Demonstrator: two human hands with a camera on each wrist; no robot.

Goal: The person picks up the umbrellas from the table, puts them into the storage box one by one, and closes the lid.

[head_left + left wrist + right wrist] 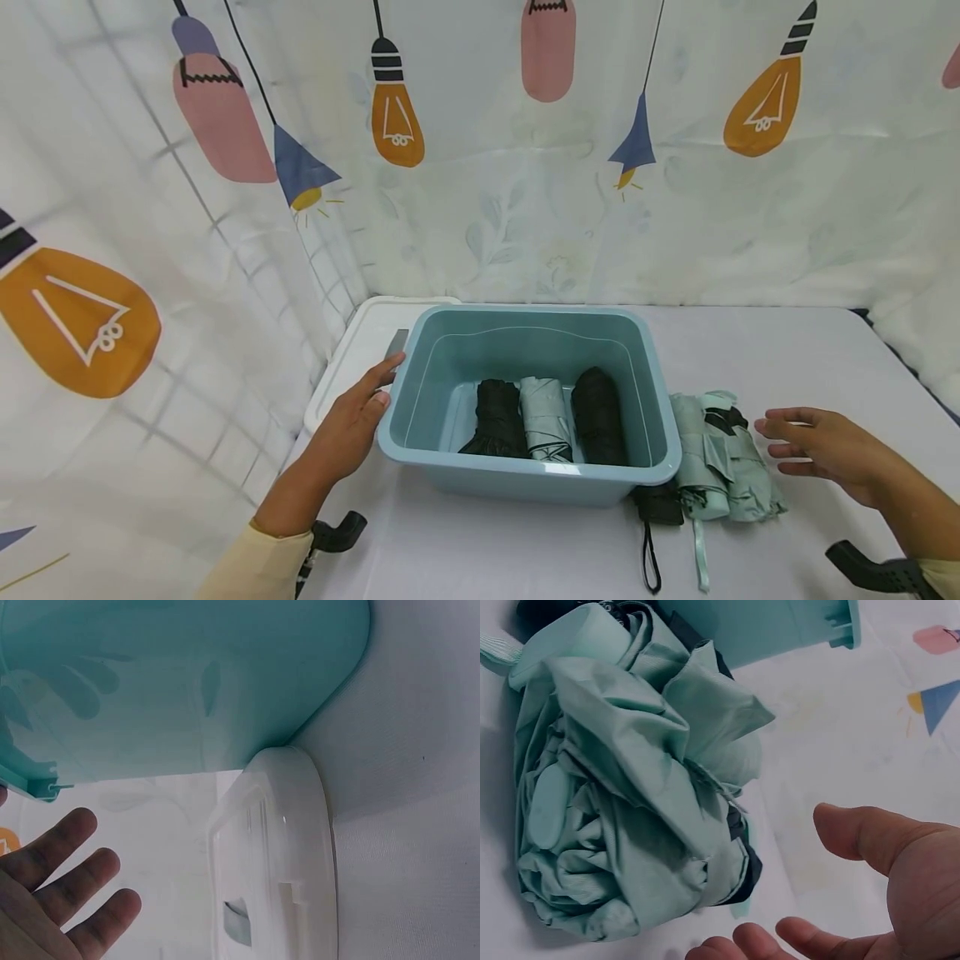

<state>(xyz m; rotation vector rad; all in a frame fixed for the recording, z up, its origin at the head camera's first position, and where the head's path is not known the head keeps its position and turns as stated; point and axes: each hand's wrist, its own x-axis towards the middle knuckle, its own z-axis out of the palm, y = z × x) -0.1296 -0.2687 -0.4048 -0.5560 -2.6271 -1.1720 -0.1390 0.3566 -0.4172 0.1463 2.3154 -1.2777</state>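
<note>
A light blue plastic basin holds a dark folded umbrella, a pale one and a second dark one, side by side. My left hand is at the basin's left rim, fingertips right at the edge; in the left wrist view several fingers extend below the rim. To the right of the basin lie mint-green folded umbrellas, loosely wrapped, and a black one with a wrist loop, partly hidden under the rim. My right hand is beside the mint umbrellas, holding nothing, fingers spread toward them.
A white lidded box with a grey latch stands behind and left of the basin. The table has a white cover. Patterned curtains hang along the back and the left side.
</note>
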